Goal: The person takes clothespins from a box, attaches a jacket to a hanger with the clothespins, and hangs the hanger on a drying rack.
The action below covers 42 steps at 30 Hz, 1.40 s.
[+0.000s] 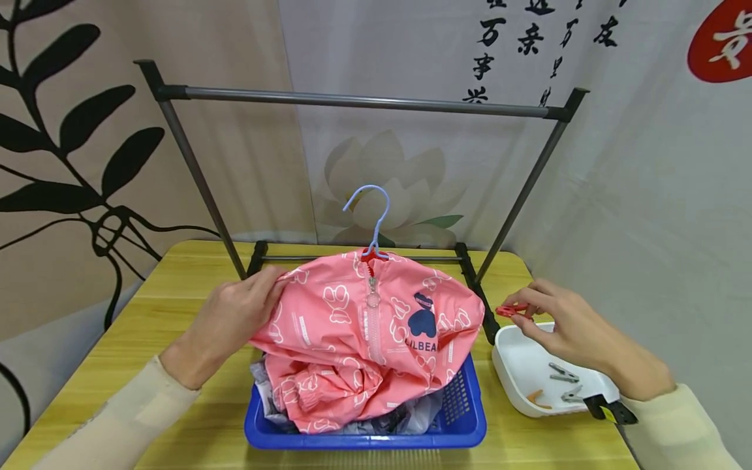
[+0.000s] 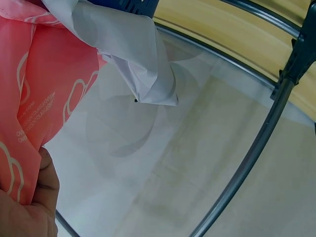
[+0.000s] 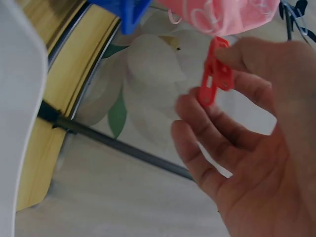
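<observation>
A pink zip-up jacket [image 1: 335, 326] with white printed outlines and a dark bear motif is draped over a blue basket [image 1: 364, 442]. From its collar rises the light-blue hook of a hanger [image 1: 382, 219]; the rest of the hanger is hidden inside. My left hand [image 1: 235, 320] grips the jacket at its left shoulder, and in the left wrist view the thumb lies against the pink cloth. Above the white tub's far edge, my right hand [image 1: 564, 326] pinches a red clothespin [image 1: 512, 311]. The right wrist view shows that clothespin [image 3: 213, 74] between thumb and fingers, just apart from the jacket.
A metal clothes rack [image 1: 364, 100] stands behind the basket, its bar above the jacket. The white tub [image 1: 511, 385] at the right holds several clothespins [image 1: 564, 373]. Grey clothes [image 1: 420, 414] lie in the basket beneath the jacket. The wooden table [image 1: 194, 281] ends near a curtain.
</observation>
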Each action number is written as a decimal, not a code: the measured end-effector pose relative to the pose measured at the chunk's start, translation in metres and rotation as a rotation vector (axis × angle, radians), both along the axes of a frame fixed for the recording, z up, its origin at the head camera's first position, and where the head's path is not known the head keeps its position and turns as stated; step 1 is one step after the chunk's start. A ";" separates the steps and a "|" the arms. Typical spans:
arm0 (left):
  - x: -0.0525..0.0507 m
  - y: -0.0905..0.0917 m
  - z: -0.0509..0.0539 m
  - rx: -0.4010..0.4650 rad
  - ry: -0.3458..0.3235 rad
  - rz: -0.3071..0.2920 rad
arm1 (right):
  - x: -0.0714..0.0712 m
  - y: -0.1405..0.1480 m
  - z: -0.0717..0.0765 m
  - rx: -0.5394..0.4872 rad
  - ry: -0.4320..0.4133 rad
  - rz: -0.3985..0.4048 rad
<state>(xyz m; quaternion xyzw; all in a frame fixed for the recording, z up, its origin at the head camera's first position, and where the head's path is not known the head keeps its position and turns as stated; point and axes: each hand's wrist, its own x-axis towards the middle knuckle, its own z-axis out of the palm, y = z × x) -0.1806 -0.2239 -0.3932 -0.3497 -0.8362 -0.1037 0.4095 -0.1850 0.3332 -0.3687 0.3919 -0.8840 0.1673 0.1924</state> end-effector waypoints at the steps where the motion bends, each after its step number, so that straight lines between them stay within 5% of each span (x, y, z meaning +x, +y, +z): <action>1: 0.000 0.000 0.000 0.002 -0.003 -0.001 | 0.000 -0.003 0.002 -0.010 0.010 0.002; 22: 0.003 -0.001 0.004 0.019 -0.007 -0.015 | 0.001 -0.049 0.028 -0.154 0.111 0.032; 42: 0.004 -0.001 0.004 0.018 -0.004 -0.014 | -0.002 -0.089 0.048 -0.229 0.107 0.075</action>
